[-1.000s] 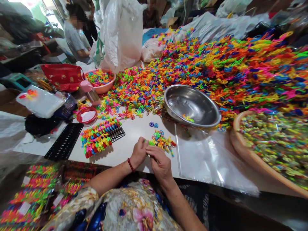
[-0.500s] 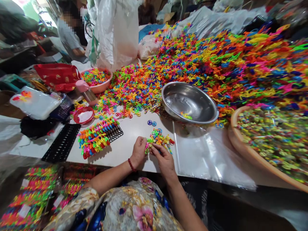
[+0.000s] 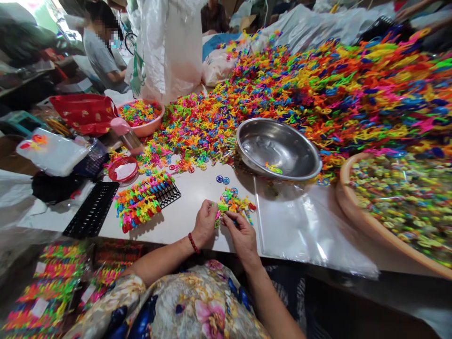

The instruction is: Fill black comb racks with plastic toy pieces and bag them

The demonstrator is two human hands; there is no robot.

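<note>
My left hand [image 3: 205, 221], with a red bead bracelet at the wrist, pinches a small green and pink plastic toy piece [image 3: 221, 207]. Close beside it, the fingers of my right hand [image 3: 243, 235] are pressed together at the toy's right side; whether they hold a separate part is too small to make out. Just beyond my fingers lies a little heap of coloured plastic pieces [image 3: 235, 200], with blue wheel-shaped pieces [image 3: 222, 179] behind it. To the left, a black grid rack [image 3: 170, 195] carries rows of assembled coloured toys [image 3: 139, 202].
A steel bowl [image 3: 278, 148] stands before a large pile of coloured plastic parts [image 3: 300, 89]. An orange tub [image 3: 344, 181] of small parts is at right, near clear plastic bags [image 3: 310, 230]. A black perforated rack [image 3: 91, 209] lies left. Another person [image 3: 102, 52] sits behind.
Both hands stay in nearly the same place, working at the toy, whose green part shows more now. The head view shifts slightly. Another person's arm appears at the far upper right.
</note>
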